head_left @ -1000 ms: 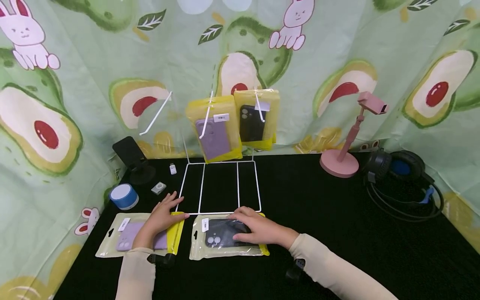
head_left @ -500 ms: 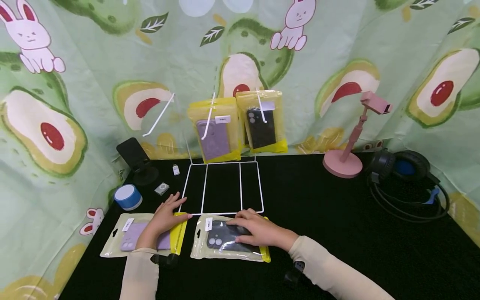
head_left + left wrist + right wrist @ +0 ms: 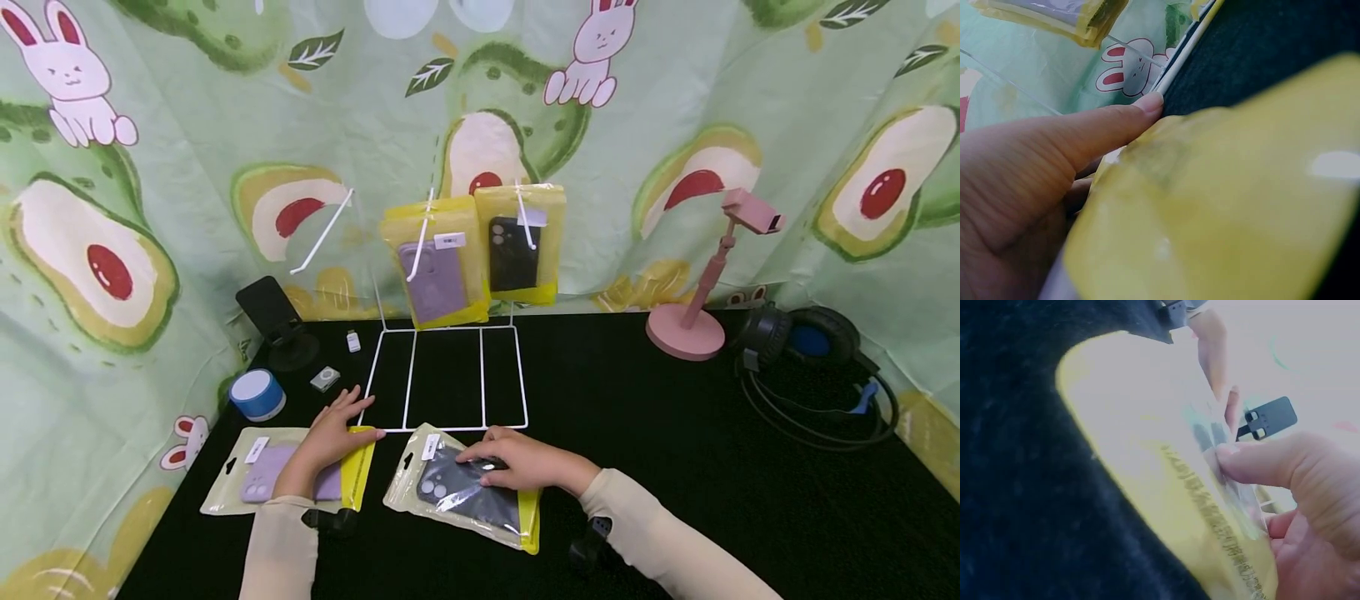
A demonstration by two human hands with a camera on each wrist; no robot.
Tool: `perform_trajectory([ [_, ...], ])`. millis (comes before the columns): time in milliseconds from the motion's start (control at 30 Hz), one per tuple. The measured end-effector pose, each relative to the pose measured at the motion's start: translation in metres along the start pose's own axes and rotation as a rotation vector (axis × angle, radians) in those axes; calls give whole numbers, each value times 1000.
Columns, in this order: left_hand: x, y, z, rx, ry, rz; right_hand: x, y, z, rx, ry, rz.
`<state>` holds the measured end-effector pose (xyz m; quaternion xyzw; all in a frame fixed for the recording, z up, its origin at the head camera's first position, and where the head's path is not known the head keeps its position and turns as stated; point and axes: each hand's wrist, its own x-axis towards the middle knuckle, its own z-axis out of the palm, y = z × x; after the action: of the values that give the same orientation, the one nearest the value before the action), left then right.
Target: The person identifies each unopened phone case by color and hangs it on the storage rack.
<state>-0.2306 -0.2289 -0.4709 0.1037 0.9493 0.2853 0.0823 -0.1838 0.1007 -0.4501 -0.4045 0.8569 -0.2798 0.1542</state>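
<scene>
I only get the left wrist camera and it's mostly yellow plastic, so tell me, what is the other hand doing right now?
Observer: The right hand grips the packaged black phone case, thumb on its clear front, with one end tilted up off the black table.
Operator: And what exactly is under my left hand?
Observer: The left hand rests on a packaged purple phone case lying flat, fingers reaching towards the white wire rack.
Operator: Anything hanging on that rack?
Observer: Two yellow packets hang on its hooks: a hanging purple case and a hanging black case.
</scene>
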Motion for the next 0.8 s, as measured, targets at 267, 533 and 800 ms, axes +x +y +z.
perform_trajectory([
  [267, 0, -2, 0, -4, 4, -1, -2, 5, 2, 46, 82, -101],
  [533, 2, -2, 0, 2, -1, 6, -24, 9, -8, 304, 165, -65],
  [800, 2, -2, -1, -9, -18, -9, -47, -5, -37, 341, 426, -215],
])
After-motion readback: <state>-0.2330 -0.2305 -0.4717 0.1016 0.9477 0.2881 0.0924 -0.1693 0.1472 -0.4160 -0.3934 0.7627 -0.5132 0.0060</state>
